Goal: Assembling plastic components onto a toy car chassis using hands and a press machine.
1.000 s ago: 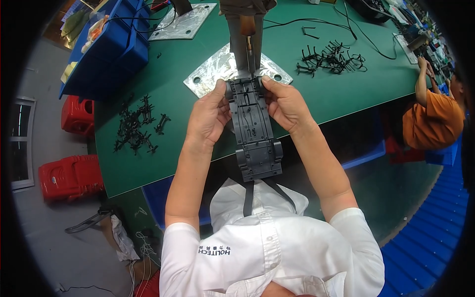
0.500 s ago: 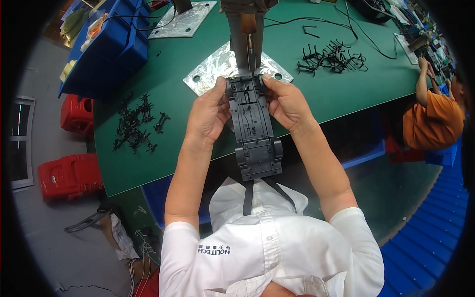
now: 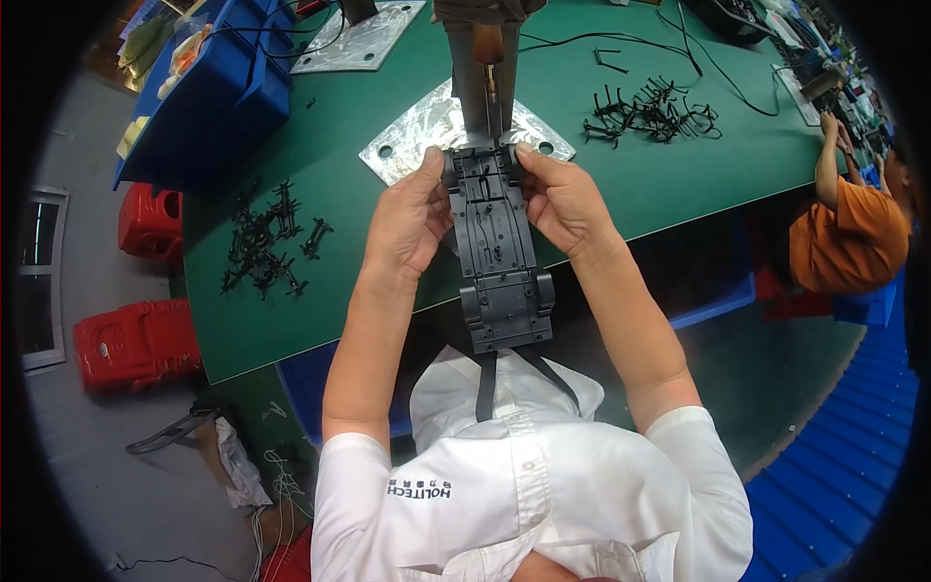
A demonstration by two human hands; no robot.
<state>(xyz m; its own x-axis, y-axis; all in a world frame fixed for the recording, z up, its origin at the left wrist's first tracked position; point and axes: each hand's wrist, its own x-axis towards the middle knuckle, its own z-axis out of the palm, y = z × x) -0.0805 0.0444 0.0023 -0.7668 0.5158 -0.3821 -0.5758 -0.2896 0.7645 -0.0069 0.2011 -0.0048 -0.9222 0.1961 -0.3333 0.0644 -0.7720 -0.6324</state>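
Holding long dark part (image 3: pixel 497 233), we are pinching its far end, left grip (image 3: pixel 411 215) and right grip (image 3: pixel 567 206) clamping opposite sides.

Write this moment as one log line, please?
left hand: grips black frame, left side; right hand: grips frame, right side; tool: tip at frame's far end, contact unclear; metal plate: below tool

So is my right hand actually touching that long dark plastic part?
Touching. The head view shows your right hand gripping the long dark plastic part, thumb against its far right corner.
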